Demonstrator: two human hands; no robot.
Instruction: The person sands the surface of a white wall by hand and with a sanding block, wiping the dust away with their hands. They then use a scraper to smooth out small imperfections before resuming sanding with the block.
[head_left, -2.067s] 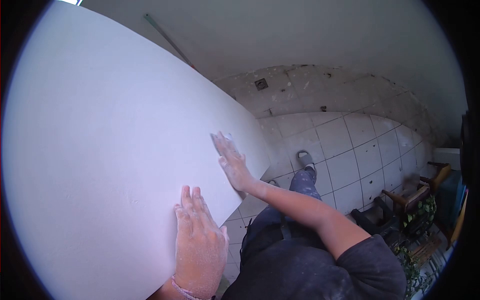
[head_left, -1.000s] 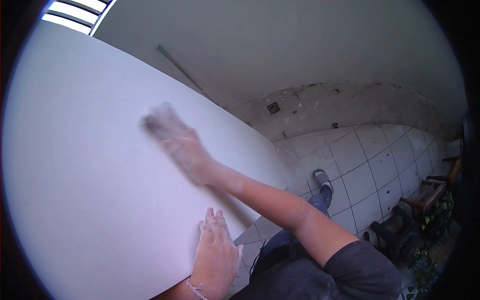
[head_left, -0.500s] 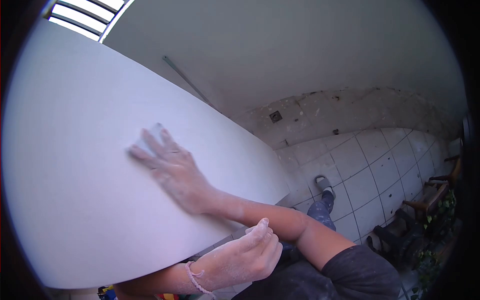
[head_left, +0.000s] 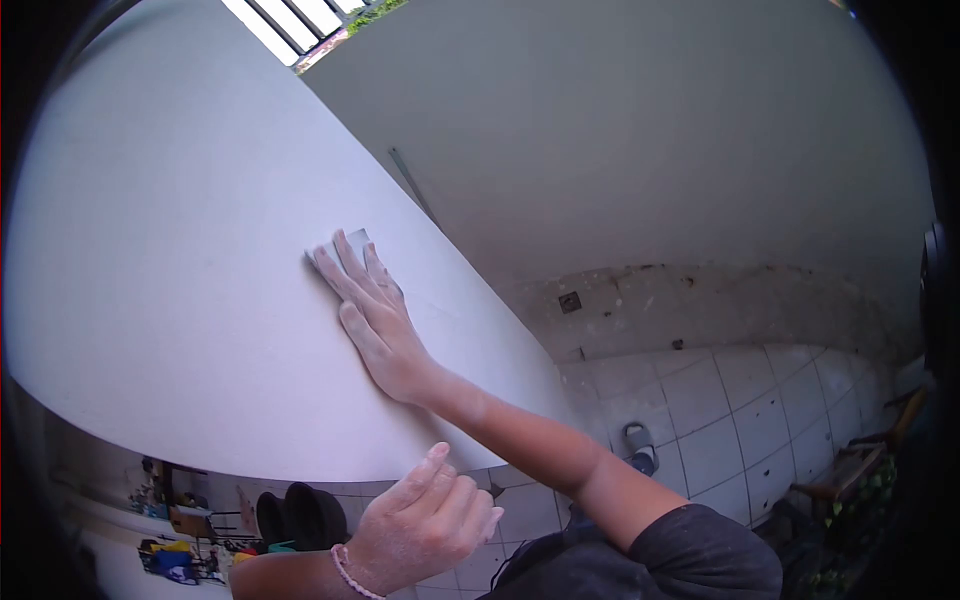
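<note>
A large white panel (head_left: 200, 320) with a smooth face and a curved lower edge fills the left side. My right hand (head_left: 375, 320), dusted white, lies on it with its fingers stretched out. Beneath those fingers is a small grey sheet of sandpaper (head_left: 359, 238), pressed against the panel; most of it is covered by the hand. My left hand (head_left: 430, 515) is curled closed below the right forearm, apart from the panel. White dust coats it, and a pale bracelet (head_left: 350, 573) circles the wrist. Nothing sticks out of its fingers.
A grey wall (head_left: 640, 140) stands behind the panel, with a thin strip (head_left: 413, 186) leaning there. Tiled floor (head_left: 700, 400) has a small drain (head_left: 570, 302). Wooden chairs (head_left: 850, 465) and plants stand at right. Dark round containers (head_left: 305, 515) and a cluttered rack (head_left: 185, 560) are at lower left.
The camera view has shifted, exposing containers and a rack at lower left. My right hand has moved over the panel with the sandpaper, now less blurred. My left hand stays closed, slightly further left in view.
</note>
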